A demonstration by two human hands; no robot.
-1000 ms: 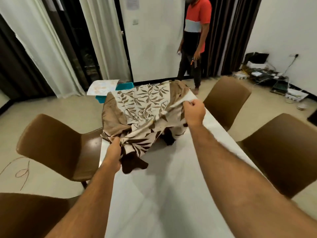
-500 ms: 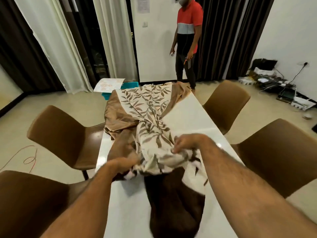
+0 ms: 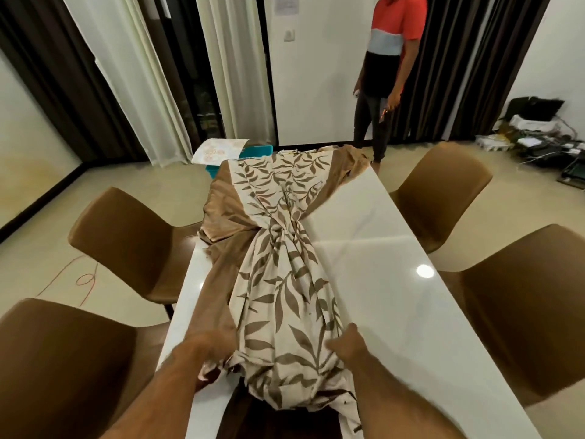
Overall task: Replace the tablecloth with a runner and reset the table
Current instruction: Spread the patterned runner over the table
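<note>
so the white table (image 3: 373, 280) runs lengthwise away from the fingers, brown chairs (image 3: 126, 239) flanking both long sides. along it lies the leaf-print cloth (image 3: 278, 280), bunched at its middle, spread at the far end, its near end gathered between the hands. left hand (image 3: 210, 346) clutches the tan border, fingers curled into the fabric. right hand (image 3: 346, 343) grips the printed edge. beyond the far end stands a person (image 3: 386, 68), with a teal bin (image 3: 256, 150) on the floor.
</note>
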